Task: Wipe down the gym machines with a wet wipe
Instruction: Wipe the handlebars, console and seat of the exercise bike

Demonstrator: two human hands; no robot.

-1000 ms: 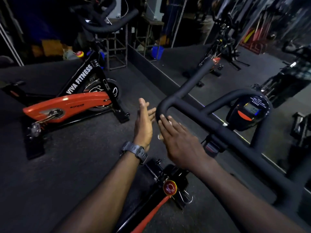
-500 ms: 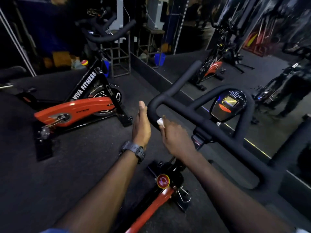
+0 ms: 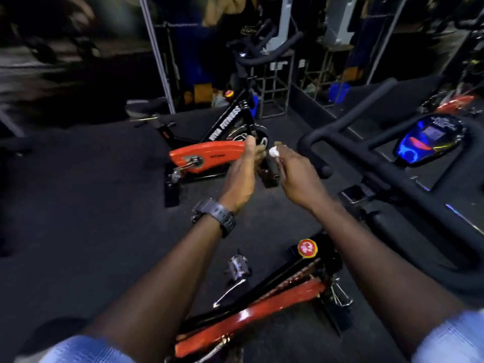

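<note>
1. Pinched at the fingertips of the right hand (image 3: 297,176) is a small balled-up white wipe (image 3: 274,152), held in the air just left of the curved end of the near bike's handlebar (image 3: 340,142) and not touching it.
2. Beside it, the left hand (image 3: 242,176) is raised edge-on with its fingers straight and together, holding nothing; its fingertips come close to the wipe, with a narrow gap between the two hands.
3. On the left wrist sits a dark watch (image 3: 218,214).
4. To the right, inside the loop of the handlebar, the bike's console (image 3: 429,138) glows blue with a red stripe.
5. Below the forearms lies the near bike's frame (image 3: 262,310), black and red, with a round red and yellow knob (image 3: 308,248) on top and a metal pedal (image 3: 237,265) to its left.
6. Behind the hands stands a second bike (image 3: 209,154), black with an orange guard and white lettering on its frame, on the dark floor (image 3: 91,218).
7. Pale blue sleeves (image 3: 450,339) show at both lower corners.
</note>
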